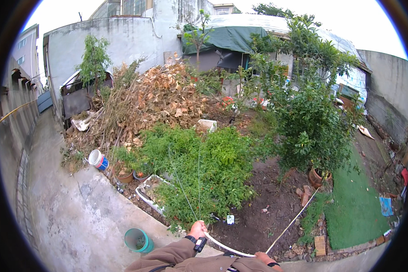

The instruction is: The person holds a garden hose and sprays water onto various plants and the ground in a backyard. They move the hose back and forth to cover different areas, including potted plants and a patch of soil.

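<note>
My left hand (197, 229) is closed around the end of a white hose (226, 248), held out over the front edge of the garden bed. Two thin streams of water spread up and away from that hand toward the leafy green plants (213, 167). Lower right, my right hand (262, 258) is closed on the same hose near my waist; its fingers are partly cut off by the lower edge. Beyond it, a pale length of hose runs over the soil (258, 222) to a potted bush (315, 131).
A teal bucket (138, 240) stands on the concrete at my left. Farther off are a tipped white-and-blue bucket (98, 160), flowerpots (123, 176) and a white trough (152, 202). A heap of dry leaves (163, 93) rises behind the plants. Green matting (356, 213) lies right, near loose bricks (320, 245).
</note>
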A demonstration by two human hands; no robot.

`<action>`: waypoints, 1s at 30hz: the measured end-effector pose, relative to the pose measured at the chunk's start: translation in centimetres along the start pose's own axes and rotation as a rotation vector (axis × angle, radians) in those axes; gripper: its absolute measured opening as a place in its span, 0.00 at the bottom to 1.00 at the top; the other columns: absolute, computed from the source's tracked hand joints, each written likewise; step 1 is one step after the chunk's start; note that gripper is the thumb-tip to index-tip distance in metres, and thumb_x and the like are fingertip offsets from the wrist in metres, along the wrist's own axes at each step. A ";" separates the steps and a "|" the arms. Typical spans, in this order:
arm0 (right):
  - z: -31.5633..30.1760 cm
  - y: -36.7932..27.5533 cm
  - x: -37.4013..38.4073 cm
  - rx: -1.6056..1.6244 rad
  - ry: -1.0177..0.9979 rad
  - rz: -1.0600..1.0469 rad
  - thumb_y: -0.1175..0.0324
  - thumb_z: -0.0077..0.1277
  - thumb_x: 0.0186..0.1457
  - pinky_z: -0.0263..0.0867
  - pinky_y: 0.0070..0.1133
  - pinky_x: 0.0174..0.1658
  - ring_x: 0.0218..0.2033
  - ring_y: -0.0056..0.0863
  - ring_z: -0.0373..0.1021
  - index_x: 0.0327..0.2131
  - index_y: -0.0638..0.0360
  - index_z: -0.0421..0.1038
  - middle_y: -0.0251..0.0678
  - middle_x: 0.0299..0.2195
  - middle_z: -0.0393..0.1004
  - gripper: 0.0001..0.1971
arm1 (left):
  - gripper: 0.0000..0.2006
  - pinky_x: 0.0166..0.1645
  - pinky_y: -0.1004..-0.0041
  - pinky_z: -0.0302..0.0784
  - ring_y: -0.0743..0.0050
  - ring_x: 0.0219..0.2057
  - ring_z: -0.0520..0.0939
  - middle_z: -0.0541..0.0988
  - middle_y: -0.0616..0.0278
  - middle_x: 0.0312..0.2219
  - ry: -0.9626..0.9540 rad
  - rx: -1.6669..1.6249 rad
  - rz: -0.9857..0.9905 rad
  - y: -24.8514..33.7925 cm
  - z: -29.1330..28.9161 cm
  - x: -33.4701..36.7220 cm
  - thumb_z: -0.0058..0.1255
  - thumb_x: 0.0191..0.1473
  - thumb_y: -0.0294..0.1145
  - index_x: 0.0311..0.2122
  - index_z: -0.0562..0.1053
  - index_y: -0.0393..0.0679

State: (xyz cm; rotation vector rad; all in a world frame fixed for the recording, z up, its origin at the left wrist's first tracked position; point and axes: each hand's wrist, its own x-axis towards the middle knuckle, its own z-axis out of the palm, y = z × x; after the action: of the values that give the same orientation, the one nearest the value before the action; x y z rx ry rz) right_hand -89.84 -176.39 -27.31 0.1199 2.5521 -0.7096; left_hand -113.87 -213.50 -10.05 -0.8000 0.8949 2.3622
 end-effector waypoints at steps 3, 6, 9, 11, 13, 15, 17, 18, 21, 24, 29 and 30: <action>0.4 1.0 -0.9 0.008 -0.010 -0.004 0.54 0.46 0.48 0.64 0.33 0.46 0.42 0.45 0.69 0.36 0.56 0.73 0.47 0.37 0.73 0.18 | 0.04 0.20 0.75 0.56 0.77 0.14 0.58 0.60 0.69 0.15 -0.094 0.041 -0.067 -1.0 0.4 0.1 0.35 0.49 0.23 0.29 0.64 0.44; 0.9 2.1 -2.0 0.031 -0.036 0.019 0.55 0.45 0.48 0.64 0.33 0.46 0.43 0.44 0.69 0.37 0.55 0.73 0.47 0.37 0.74 0.18 | 0.07 0.21 0.73 0.59 0.76 0.15 0.61 0.63 0.68 0.16 -0.145 0.052 -0.139 -2.6 0.8 0.3 0.32 0.56 0.28 0.30 0.65 0.45; 1.3 2.8 -2.7 0.036 -0.033 0.020 0.56 0.45 0.48 0.64 0.33 0.46 0.43 0.44 0.69 0.37 0.55 0.73 0.47 0.37 0.74 0.17 | 0.08 0.23 0.72 0.60 0.75 0.16 0.62 0.64 0.67 0.17 -0.147 0.067 -0.170 -3.5 0.7 0.3 0.32 0.57 0.29 0.32 0.65 0.43; 1.5 3.1 -3.1 0.044 -0.029 0.022 0.56 0.45 0.48 0.64 0.33 0.47 0.43 0.44 0.69 0.38 0.55 0.73 0.47 0.37 0.74 0.17 | 0.07 0.23 0.72 0.60 0.75 0.16 0.62 0.64 0.68 0.16 -0.147 0.047 -0.174 -3.8 0.7 0.3 0.32 0.56 0.29 0.33 0.65 0.41; 1.8 3.6 -3.4 0.051 -0.022 0.027 0.56 0.44 0.48 0.64 0.33 0.47 0.43 0.44 0.69 0.38 0.55 0.73 0.47 0.37 0.74 0.17 | 0.07 0.23 0.72 0.60 0.76 0.16 0.62 0.63 0.68 0.16 -0.208 0.006 -0.218 -4.0 0.9 0.2 0.33 0.56 0.28 0.33 0.65 0.41; 2.2 4.2 -3.7 0.057 -0.016 0.027 0.56 0.44 0.48 0.64 0.33 0.47 0.43 0.44 0.69 0.38 0.55 0.73 0.47 0.37 0.74 0.17 | 0.06 0.23 0.73 0.60 0.77 0.15 0.62 0.63 0.69 0.15 -0.251 0.001 -0.219 -4.3 1.3 0.0 0.33 0.55 0.28 0.32 0.64 0.41; 2.6 5.1 -4.0 0.062 -0.010 0.030 0.57 0.44 0.48 0.64 0.33 0.47 0.43 0.44 0.69 0.38 0.55 0.73 0.47 0.37 0.74 0.17 | 0.06 0.23 0.74 0.59 0.77 0.15 0.62 0.62 0.69 0.15 -0.254 0.024 -0.180 -5.0 1.7 -0.4 0.32 0.55 0.28 0.31 0.64 0.43; 2.7 5.5 -4.2 0.063 -0.006 0.027 0.57 0.44 0.48 0.64 0.32 0.47 0.43 0.44 0.69 0.38 0.55 0.73 0.47 0.37 0.74 0.17 | 0.06 0.23 0.74 0.59 0.77 0.15 0.61 0.62 0.69 0.15 -0.250 0.032 -0.159 -5.4 1.9 -0.6 0.32 0.55 0.27 0.31 0.64 0.43; 3.0 6.6 -4.8 0.073 0.013 0.024 0.57 0.44 0.48 0.64 0.32 0.47 0.43 0.43 0.69 0.38 0.55 0.73 0.47 0.37 0.74 0.17 | 0.05 0.22 0.73 0.59 0.77 0.15 0.61 0.61 0.69 0.15 -0.223 0.102 -0.142 -6.4 1.9 -1.7 0.32 0.54 0.27 0.29 0.64 0.45; 3.1 6.7 -5.5 0.061 -0.038 0.014 0.58 0.43 0.49 0.64 0.32 0.48 0.43 0.44 0.69 0.38 0.56 0.73 0.47 0.37 0.74 0.16 | 0.05 0.22 0.73 0.59 0.77 0.15 0.60 0.61 0.69 0.15 -0.175 0.130 -0.090 -7.4 1.6 -3.0 0.32 0.53 0.26 0.28 0.63 0.46; 2.3 4.8 -6.6 0.037 -0.129 -0.009 0.54 0.45 0.48 0.65 0.34 0.46 0.41 0.46 0.70 0.38 0.56 0.73 0.48 0.37 0.74 0.19 | 0.07 0.19 0.75 0.55 0.78 0.13 0.58 0.60 0.70 0.14 -0.077 0.123 -0.023 -8.3 0.6 -5.4 0.31 0.52 0.25 0.26 0.63 0.46; 1.9 4.3 -6.7 0.014 -0.119 -0.023 0.53 0.45 0.48 0.65 0.34 0.46 0.41 0.46 0.70 0.38 0.56 0.73 0.48 0.37 0.74 0.19 | 0.08 0.19 0.75 0.55 0.79 0.13 0.58 0.60 0.70 0.14 -0.046 0.122 -0.027 -8.2 0.3 -5.8 0.30 0.52 0.25 0.25 0.63 0.46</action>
State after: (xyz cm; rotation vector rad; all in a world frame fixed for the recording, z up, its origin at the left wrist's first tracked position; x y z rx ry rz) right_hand -82.21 -173.36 -27.56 0.0520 2.4390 -0.7215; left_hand -104.78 -209.14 -9.50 -0.7025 0.9924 2.2687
